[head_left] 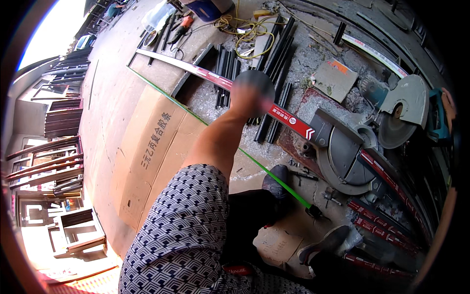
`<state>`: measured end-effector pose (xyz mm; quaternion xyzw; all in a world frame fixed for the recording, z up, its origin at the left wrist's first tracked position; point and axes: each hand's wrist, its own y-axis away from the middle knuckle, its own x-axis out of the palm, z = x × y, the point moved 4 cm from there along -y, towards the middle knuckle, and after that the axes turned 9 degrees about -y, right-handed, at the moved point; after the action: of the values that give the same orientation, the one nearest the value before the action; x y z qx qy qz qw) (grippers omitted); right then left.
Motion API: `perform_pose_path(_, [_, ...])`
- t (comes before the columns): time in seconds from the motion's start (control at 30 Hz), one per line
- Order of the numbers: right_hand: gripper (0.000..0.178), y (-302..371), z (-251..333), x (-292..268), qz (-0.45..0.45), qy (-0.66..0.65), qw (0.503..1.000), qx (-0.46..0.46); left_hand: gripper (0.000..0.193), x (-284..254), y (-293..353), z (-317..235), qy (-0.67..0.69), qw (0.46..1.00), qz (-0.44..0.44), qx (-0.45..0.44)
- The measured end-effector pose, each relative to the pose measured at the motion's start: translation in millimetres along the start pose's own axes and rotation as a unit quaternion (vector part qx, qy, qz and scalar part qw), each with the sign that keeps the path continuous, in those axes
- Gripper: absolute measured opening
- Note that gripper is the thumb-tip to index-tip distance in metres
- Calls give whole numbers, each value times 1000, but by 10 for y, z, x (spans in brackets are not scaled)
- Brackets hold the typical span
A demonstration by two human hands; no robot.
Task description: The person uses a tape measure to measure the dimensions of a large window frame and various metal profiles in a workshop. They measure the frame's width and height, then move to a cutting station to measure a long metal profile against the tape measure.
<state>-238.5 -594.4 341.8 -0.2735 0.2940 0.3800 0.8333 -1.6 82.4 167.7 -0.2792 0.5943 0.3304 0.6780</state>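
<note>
My left hand [247,98], at the end of a patterned sleeve, is closed over a long metal profile [289,120] covered in red and white film; a round blur hides its fingers. The profile reaches from the far left to the grey base [342,159] of a miter saw. The saw's head is raised, with its blade [394,130] under a pale guard [409,100]. At the right rim, my right hand [448,104] shows only in part, wrapped round the teal saw handle [435,115]. A green measuring tape [264,169] stretches diagonally beneath my left arm to its dark case [315,212].
A flattened cardboard sheet [152,147] lies left of my arm. Dark bars [279,49], a yellow cord [245,29] and an orange power tool [183,25] lie beyond. Red-filmed profiles [387,230] crowd the lower right. Metal shavings litter the ground. Frames [63,117] stand along the left.
</note>
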Motion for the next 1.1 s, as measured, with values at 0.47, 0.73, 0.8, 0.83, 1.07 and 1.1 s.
perform_pose_path(0.47, [53, 220, 435, 7, -4, 68, 994, 90, 22, 627, -665, 235, -63, 992, -46, -103])
perform_pose_path(0.73, [53, 254, 533, 110, -5, 56, 995, 88, 32, 638, -606, 177, -78, 989, -27, -121])
perform_pose_path(0.8, [51, 236, 500, 93, 0, 34, 996, 84, 39, 574, -577, 139, -72, 992, -13, -104])
perform_pose_path(0.83, [50, 209, 450, 24, 1, 22, 996, 83, 42, 513, -583, 69, -71, 993, -12, -95])
perform_pose_path(1.07, [49, -108, 49, -35, 15, -57, 997, 39, 58, 46, -240, -15, -61, 997, 20, 51])
perform_pose_path(1.1, [52, -77, 75, -31, -8, -21, 1000, 19, 55, -32, -173, -34, -56, 993, 69, 72])
